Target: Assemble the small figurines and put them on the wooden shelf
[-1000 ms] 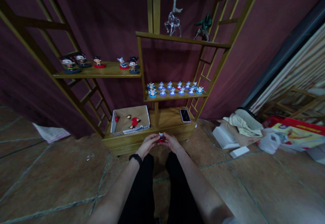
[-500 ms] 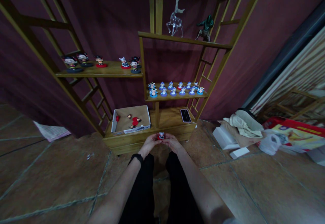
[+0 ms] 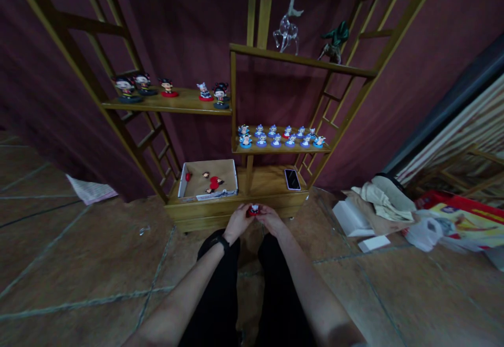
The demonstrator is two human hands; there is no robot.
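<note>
Head view: A small red-based figurine (image 3: 254,210) is held in front of the wooden display rack (image 3: 275,198), near and low, between both hands. The left hand (image 3: 238,222) grips its left side with bent fingers; the right hand (image 3: 271,220) grasps the right side. Neither hand has released it, and it does not rest on a shelf.

Standing upright on the right middle shelf (image 3: 281,151): twelve small figurines (image 3: 276,140), in two rows of six. On the higher left shelf (image 3: 185,104), at least five dark-haired or pale figurines (image 3: 168,87) stand with a gap near the middle.

Judged outstanding: the piece in hand, plus the loose contents of the shallow cardboard box (image 3: 224,167), at lower left, namely a red piece (image 3: 214,182) and several small dark-haired pieces (image 3: 206,175). Whether these are complete cannot be told.
</note>
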